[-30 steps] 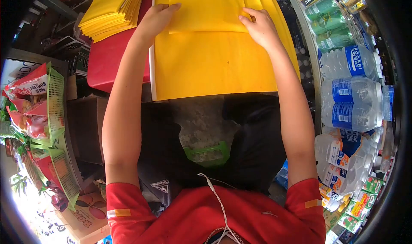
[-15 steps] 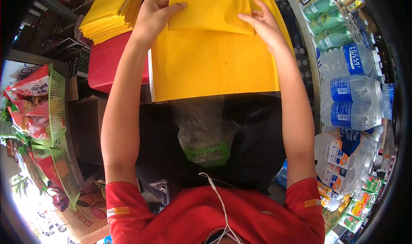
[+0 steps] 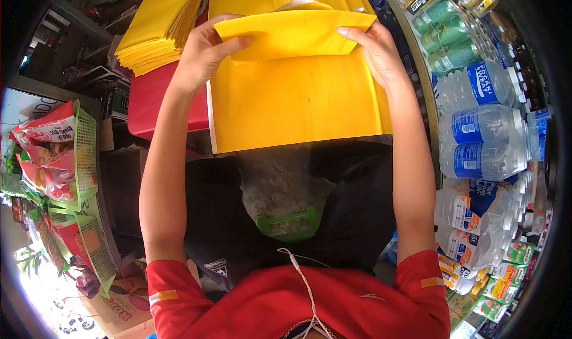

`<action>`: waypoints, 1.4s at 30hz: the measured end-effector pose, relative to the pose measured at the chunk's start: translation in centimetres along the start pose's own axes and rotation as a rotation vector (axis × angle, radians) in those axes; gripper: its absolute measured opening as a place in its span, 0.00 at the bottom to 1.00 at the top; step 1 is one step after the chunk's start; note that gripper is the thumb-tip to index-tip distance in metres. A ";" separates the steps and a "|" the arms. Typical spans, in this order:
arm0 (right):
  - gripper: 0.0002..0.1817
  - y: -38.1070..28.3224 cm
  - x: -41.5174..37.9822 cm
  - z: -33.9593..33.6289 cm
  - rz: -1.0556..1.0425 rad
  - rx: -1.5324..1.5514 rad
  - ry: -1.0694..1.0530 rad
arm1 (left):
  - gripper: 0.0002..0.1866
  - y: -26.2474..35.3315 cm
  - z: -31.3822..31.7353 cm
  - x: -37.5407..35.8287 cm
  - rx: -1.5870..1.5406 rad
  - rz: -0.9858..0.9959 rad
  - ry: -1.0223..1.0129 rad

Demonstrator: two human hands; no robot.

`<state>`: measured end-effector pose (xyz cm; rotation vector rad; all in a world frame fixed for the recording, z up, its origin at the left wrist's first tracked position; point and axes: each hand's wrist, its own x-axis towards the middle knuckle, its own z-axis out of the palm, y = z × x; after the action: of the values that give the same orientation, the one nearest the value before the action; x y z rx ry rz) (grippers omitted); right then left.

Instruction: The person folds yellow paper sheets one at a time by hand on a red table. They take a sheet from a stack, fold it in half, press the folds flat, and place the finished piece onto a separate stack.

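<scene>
My left hand [image 3: 205,56] grips the left end of a yellow envelope [image 3: 292,35], its thumb lying across the near face. At the other end my right hand [image 3: 382,54] pinches the corner between thumb and fingers. The envelope's upper edge is raised toward me, and a pale strip shows behind it. Beneath lies a larger yellow sheet [image 3: 292,109] with a white left edge, over the red tabletop [image 3: 158,98]. A stack of yellow envelopes [image 3: 158,26] sits beyond my left hand. Most of my fingers are hidden behind the held envelope.
Bottles in packs [image 3: 485,139] and green cans [image 3: 447,38] line the right side. On the left stand green baskets [image 3: 86,154] with red packets, above a cardboard box [image 3: 122,303]. A green plastic piece [image 3: 289,223] is on the floor between my knees.
Both hands have come down and toward me, the right also outward. The held envelope's upper edge has tipped toward me, uncovering more yellow material behind it. The camera view has shifted slightly.
</scene>
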<state>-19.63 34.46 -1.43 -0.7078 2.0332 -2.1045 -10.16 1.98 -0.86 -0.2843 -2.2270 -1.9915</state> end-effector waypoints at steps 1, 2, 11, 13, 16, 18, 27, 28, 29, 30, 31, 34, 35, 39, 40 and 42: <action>0.27 0.2 0.1 0.0 -0.016 0.012 -0.005 | 0.14 0.2 0.0 0.1 0.021 0.024 -0.005; 0.27 0.2 0.2 0.0 -0.032 0.025 -0.010 | 0.13 0.3 0.0 0.1 0.014 0.029 -0.009; 0.28 -1.7 0.0 1.1 -0.121 -0.059 -0.037 | 0.21 3.0 0.1 0.6 0.614 0.412 0.051; 0.27 -1.9 0.1 1.4 -0.140 -0.112 -0.054 | 0.26 4.8 0.7 1.1 0.835 0.495 0.044; 0.27 -2.0 0.0 1.6 -0.172 -0.234 -0.039 | 0.24 7.2 3.4 1.9 0.959 0.321 0.014; 0.27 -1.9 0.0 1.8 -0.201 -0.297 -0.024 | 0.28 10.2 4.4 3.1 0.984 0.148 -0.216; 0.29 -3.5 -0.7 3.9 -0.412 -0.450 0.132 | 0.24 6.5 2.7 7.1 1.011 0.160 -0.310; 0.28 -3.4 -0.5 4.2 -0.467 -0.437 0.163 | 0.22 5.6 2.5 7.2 1.006 0.224 -0.289; 0.29 -3.5 -0.5 4.1 -0.499 -0.494 0.152 | 0.21 4.7 2.3 7.3 1.010 0.243 -0.267; 0.29 -3.7 -0.5 3.9 -0.533 -0.551 0.142 | 0.20 4.5 2.4 7.1 1.014 0.262 -0.244; 0.31 -4.0 -0.7 3.6 -0.543 -0.676 0.087 | 0.20 4.4 2.5 7.1 1.018 0.281 -0.220; 0.31 -3.7 -0.6 3.4 -0.650 -0.902 0.071 | 0.20 5.4 2.6 7.8 0.964 0.212 -0.326; 0.30 -3.5 -0.5 3.4 -0.699 -0.953 0.091 | 0.20 5.1 2.6 7.8 0.956 0.266 -0.309; 0.31 -3.8 -0.2 3.5 -0.664 -0.915 0.114 | 0.20 5.7 3.2 7.4 0.883 0.256 -0.269; 0.34 -3.9 -0.2 3.7 -0.579 -0.814 0.090 | 0.20 6.4 3.6 7.0 0.854 0.197 -0.270; 0.36 -3.9 -0.1 4.1 -0.509 -0.683 0.118 | 0.20 7.3 3.8 6.6 0.900 0.145 -0.292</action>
<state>-16.98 31.13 2.23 -1.3379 2.9216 -1.6310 -14.76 6.88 7.29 -0.6050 -2.8926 -0.7596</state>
